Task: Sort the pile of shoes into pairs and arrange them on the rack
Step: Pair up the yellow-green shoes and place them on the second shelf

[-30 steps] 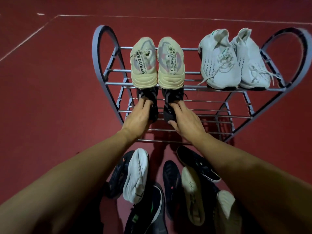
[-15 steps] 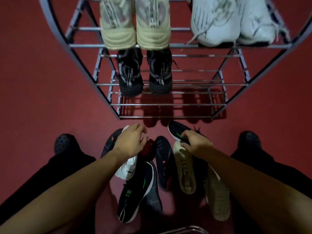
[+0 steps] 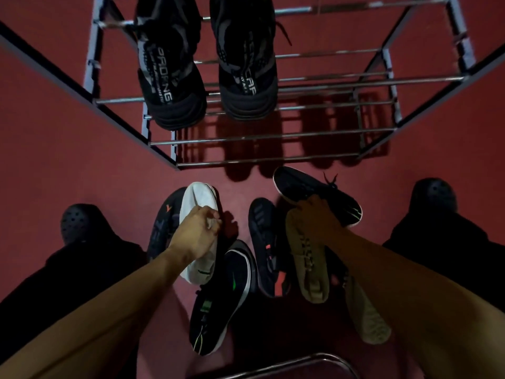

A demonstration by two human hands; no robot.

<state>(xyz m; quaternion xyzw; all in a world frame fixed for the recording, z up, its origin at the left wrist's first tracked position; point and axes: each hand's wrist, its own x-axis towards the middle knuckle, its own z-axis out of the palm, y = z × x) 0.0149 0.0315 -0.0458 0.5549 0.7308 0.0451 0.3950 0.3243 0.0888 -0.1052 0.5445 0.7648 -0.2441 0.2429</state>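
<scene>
**Two shoes on the rack, seven in the pile**

The rack [image 3: 328,80] holds one pair of black shoes [image 3: 207,75] side by side on a middle shelf, toes toward the camera. On the red floor [image 3: 68,149] below lies the pile — seven shoes as far as can be counted. The left hand [image 3: 198,232] is closed on a white shoe [image 3: 200,199]; the right hand [image 3: 314,214] grips a black shoe with a white sole edge [image 3: 314,187]. Between them lie four dark shoes and two tan ones.

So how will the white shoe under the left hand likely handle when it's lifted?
Probably light: the left hand grips the white shoe alone, at mid-length. It may sag slightly, since the upper looks soft. It lies on its side against dark shoes, so lifting could shift them.
</scene>
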